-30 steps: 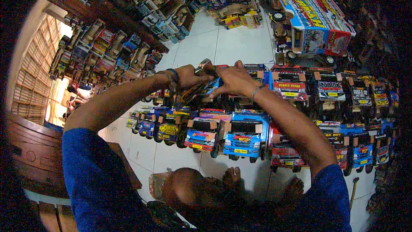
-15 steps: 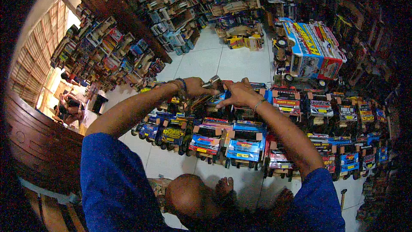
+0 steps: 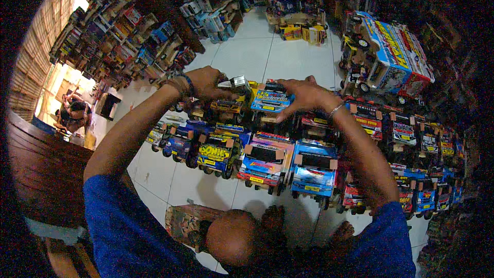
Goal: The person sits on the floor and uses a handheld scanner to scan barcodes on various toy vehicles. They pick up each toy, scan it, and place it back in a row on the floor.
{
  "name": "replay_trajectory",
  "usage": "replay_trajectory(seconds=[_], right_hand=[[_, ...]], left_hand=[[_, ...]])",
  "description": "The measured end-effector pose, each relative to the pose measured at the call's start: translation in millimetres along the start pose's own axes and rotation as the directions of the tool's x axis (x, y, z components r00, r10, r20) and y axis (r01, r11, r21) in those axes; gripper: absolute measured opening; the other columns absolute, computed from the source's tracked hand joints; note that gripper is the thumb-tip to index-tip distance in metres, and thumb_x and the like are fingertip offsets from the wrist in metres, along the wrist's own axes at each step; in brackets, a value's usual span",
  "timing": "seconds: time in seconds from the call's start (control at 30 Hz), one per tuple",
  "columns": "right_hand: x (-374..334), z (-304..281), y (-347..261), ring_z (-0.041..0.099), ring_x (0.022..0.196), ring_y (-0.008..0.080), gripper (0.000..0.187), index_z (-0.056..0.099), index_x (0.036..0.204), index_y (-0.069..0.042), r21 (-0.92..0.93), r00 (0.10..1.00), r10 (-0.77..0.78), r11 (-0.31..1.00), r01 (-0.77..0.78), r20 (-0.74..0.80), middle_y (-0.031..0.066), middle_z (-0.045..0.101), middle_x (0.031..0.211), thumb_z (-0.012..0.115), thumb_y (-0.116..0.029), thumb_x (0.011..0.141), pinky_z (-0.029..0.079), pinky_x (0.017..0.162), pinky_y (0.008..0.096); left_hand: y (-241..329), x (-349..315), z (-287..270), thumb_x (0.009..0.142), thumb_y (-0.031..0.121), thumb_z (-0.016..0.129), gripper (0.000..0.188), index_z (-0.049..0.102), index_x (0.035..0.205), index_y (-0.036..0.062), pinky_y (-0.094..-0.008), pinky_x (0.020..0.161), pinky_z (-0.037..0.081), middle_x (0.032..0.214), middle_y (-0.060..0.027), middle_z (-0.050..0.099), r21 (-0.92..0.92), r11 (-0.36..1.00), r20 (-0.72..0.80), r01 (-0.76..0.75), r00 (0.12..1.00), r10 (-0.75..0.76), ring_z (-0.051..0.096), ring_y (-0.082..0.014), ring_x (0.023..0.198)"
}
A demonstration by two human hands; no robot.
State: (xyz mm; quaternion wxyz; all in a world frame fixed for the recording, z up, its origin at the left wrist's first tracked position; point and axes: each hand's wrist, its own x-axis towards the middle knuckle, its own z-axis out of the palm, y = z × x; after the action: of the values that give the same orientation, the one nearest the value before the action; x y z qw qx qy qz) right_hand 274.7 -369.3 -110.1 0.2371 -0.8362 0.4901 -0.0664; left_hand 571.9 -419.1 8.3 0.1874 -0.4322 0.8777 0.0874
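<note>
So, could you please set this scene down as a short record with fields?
Left hand: beside a shiny silver metal piece; grip unclear
Right hand: at the right side of a small blue toy truck; grip unclear
Nearest row includes: blue-and-yellow toy truck, pink-and-blue toy truck, light-blue toy truck
Upper right: large, boxy blue-white-red toy truck
Ground: white tiled floor

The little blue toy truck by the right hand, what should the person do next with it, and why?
Maybe steady the blue toy truck with the right hand, I think. That hand is at its right side, the left hand holds a shiny metal tool close by, and other toy trucks crowd around, so a wobble might bump them.
</note>
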Motion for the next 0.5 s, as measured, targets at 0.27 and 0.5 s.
replay_trajectory(seconds=[0.27,0.5], right_hand=[[0.9,5.3,9.8,0.050,0.138,0.0344,0.133,0.036,0.157,-0.012,0.001,0.999,-0.054,0.999,0.054,-0.005,0.0185,0.051,0.151,0.074,-0.087,0.054,0.026,0.114,0.0569],[22.3,10.4,-20.1,0.055,0.131,0.0340,0.123,0.044,0.151,-0.007,-0.067,0.998,-0.034,0.997,0.031,-0.048,0.0201,0.055,0.145,0.067,-0.089,0.062,0.028,0.110,0.0550]], left_hand=[[-1.7,15.0,-1.2,0.084,0.076,0.063,0.080,0.074,0.108,0.0002,-0.0487,0.082,0.056,0.092,-0.0267,0.073,-0.035,0.994,0.051,-0.108,0.993,0.109,0.072,-0.0411,0.087],[2.5,37.2,-1.7,0.080,0.079,0.064,0.083,0.074,0.108,0.0008,-0.0487,0.082,0.056,0.090,-0.0266,0.073,0.037,0.992,0.099,-0.119,0.988,0.115,0.072,-0.0400,0.086]])
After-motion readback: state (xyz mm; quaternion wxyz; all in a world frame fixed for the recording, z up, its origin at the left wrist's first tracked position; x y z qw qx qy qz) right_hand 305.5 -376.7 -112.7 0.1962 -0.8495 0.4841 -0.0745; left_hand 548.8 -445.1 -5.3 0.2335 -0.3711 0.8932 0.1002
